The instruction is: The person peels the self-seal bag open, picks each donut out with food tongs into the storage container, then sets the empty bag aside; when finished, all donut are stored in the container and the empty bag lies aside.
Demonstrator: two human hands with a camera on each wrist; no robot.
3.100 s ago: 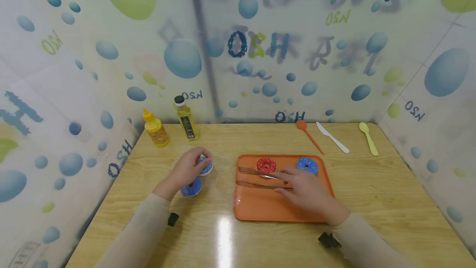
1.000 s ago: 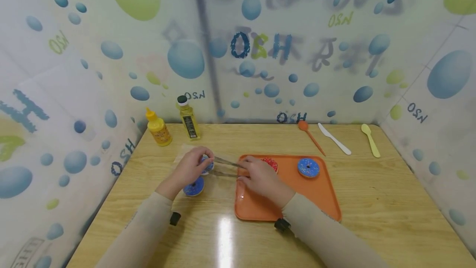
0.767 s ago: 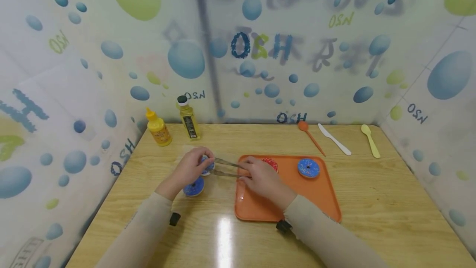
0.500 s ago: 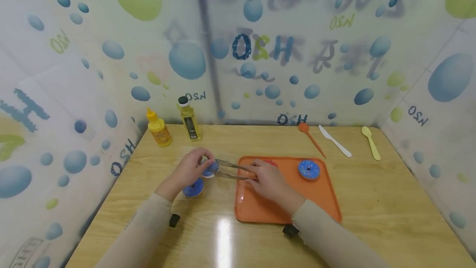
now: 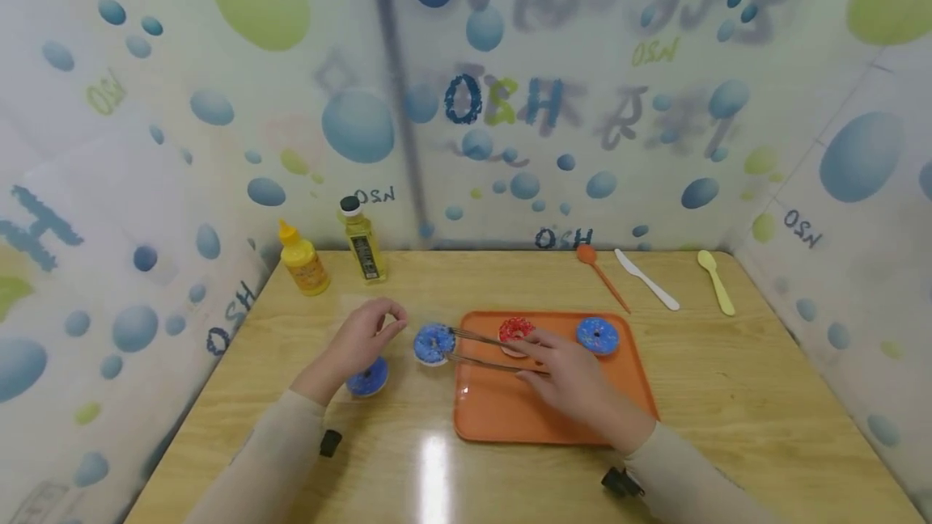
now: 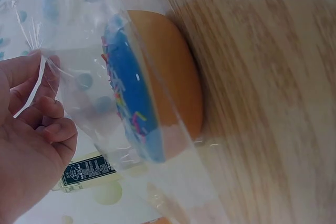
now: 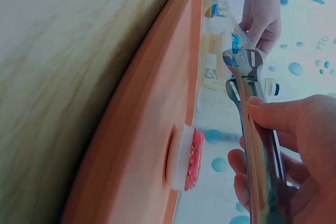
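Note:
My left hand pinches the edge of a clear plastic bag between thumb and fingertips. Inside the bag, a blue-iced doughnut with sprinkles lies on the table, partly behind that hand in the head view. My right hand grips metal tongs over the orange tray. Between the tongs' ends is another blue doughnut with a white base, off the tray's left edge and to the right of my left hand. A red doughnut and a blue doughnut sit on the tray.
A yellow squeeze bottle and an oil bottle stand at the back left. An orange spoon, a white knife and a yellow spoon lie at the back right. Patterned walls rise behind and beside the table.
Earlier the tongs reached left to the doughnut beside my left hand. They have since drawn back right with it, clear of that hand. The left hand has barely moved.

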